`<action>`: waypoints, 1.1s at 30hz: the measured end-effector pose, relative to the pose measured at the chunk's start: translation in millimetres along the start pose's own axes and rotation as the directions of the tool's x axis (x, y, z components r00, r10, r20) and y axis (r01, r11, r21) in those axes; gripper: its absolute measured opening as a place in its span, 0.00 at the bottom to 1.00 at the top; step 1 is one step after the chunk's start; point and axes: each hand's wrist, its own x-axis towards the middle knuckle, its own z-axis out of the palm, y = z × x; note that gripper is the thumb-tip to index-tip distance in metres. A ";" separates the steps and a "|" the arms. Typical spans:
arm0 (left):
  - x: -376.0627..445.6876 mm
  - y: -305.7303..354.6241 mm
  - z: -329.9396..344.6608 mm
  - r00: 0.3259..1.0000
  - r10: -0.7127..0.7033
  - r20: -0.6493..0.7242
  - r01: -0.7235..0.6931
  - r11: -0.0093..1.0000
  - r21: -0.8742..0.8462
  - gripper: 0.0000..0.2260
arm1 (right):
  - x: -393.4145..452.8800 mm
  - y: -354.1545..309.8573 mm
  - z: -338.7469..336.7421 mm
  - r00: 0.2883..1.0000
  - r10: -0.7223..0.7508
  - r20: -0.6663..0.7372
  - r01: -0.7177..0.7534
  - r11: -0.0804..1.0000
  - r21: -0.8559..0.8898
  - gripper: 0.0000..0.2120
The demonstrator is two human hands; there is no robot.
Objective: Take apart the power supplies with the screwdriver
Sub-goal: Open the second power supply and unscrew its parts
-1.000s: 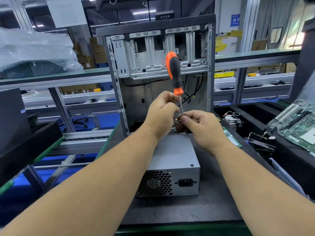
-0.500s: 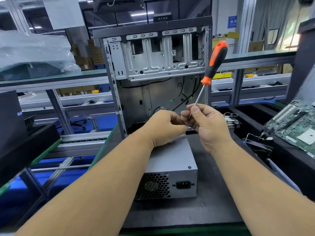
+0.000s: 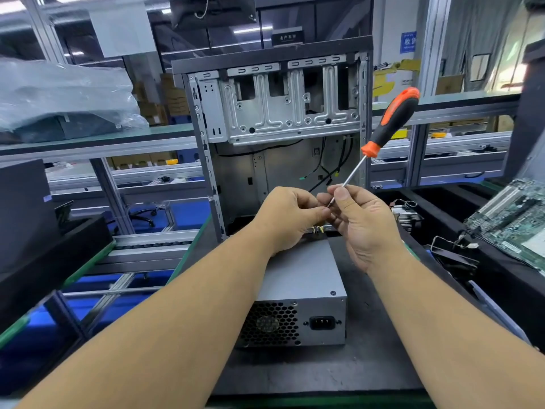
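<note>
- On the dark surface (image 3: 368,373) in front of me lies the grey power supply (image 3: 298,278), fan grille and socket facing me.
- My right hand (image 3: 362,222) hovers above its far end; thumb and fingers pinch the bare shaft of the screwdriver (image 3: 386,128) near the tip, with the orange-and-black handle tilted up and to the right.
- My left hand (image 3: 290,214) sits just beside it, fingers curled in toward the tip; I cannot tell what this grip pinches, if anything.
- Behind both hands stands the open computer case (image 3: 280,113), upright.
- At the far right lies a green circuit board (image 3: 513,219).
</note>
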 end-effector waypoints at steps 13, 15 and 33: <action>-87.0 -100.0 -116.5 0.860 -0.302 -0.411 0.444 0.839 0.314 0.07 | 1.5 20.6 -2.4 0.996 -0.080 0.037 0.087 0.947 -0.308 0.14; -95.8 -114.1 -110.2 0.877 -0.308 -0.369 0.441 0.821 0.363 0.07 | 1.0 24.1 -0.9 0.993 -0.097 0.063 0.114 0.927 -0.357 0.12; -71.7 -116.4 -83.3 0.908 -0.271 -0.320 0.416 0.680 0.604 0.07 | -44.0 -45.2 37.9 0.919 -0.187 0.348 0.335 0.834 -0.438 0.06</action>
